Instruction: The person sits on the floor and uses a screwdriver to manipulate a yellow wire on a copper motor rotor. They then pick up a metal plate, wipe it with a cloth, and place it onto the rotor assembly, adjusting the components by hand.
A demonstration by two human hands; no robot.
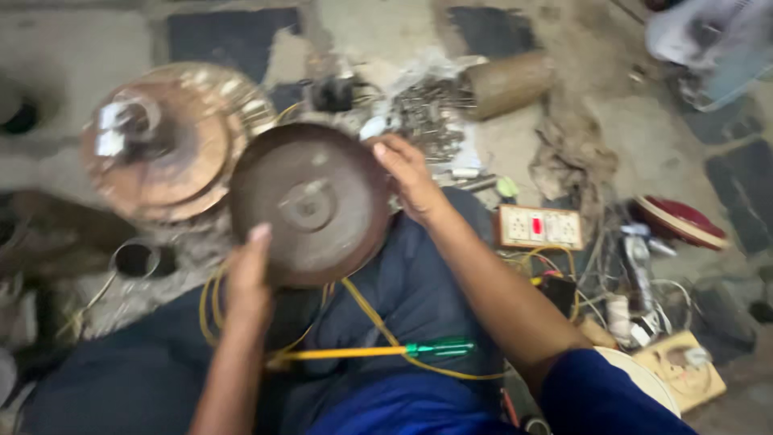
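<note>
- While both hands grip it, a round brown metal cover (310,205) sits tilted above the person's lap, its domed face and central hub turned toward the camera.
- The left hand (248,278) clasps the lower left rim, thumb lying up along the edge; its other fingers are hidden behind the disc, so I cannot tell how they are set.
- The right hand (409,173) holds the upper right rim, fingers curled over the edge and pressed close together.
- Just behind the cover on the left lies a second round copper-coloured motor housing (165,141) with a shiny metal centre, blurred, partly overlapped by the cover's edge.
- Across the dark blue cloth on the lap rests a screwdriver (378,351) with a yellow shaft and green handle, amid loops of yellow wire (366,310) that run under the cover.
- To the right on the floor sit a white switch-and-socket board (538,227), a tangle of cables (628,282) and a red-and-white round plate (680,221).
- Beyond the right hand lie a heap of small metal parts (423,117), a brown cylinder (507,83) on its side and a crumpled rag (572,149).
</note>
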